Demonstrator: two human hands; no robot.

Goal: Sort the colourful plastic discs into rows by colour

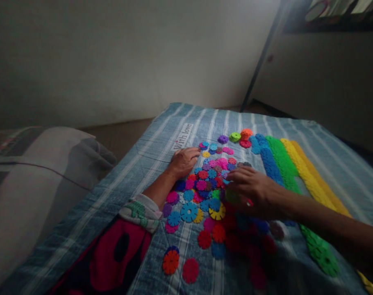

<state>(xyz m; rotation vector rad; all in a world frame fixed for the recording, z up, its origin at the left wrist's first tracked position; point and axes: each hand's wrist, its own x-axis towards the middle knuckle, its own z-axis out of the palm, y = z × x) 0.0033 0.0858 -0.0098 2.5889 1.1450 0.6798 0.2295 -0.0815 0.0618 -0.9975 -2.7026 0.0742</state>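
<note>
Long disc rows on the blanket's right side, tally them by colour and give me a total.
Blue row: 1
Green row: 1
Yellow row: 1
Orange row: 1
Total: 4

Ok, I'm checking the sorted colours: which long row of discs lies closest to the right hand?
The blue row, leftmost of the four, beside the right hand; the green row, yellow row and orange row lie farther right.
</note>
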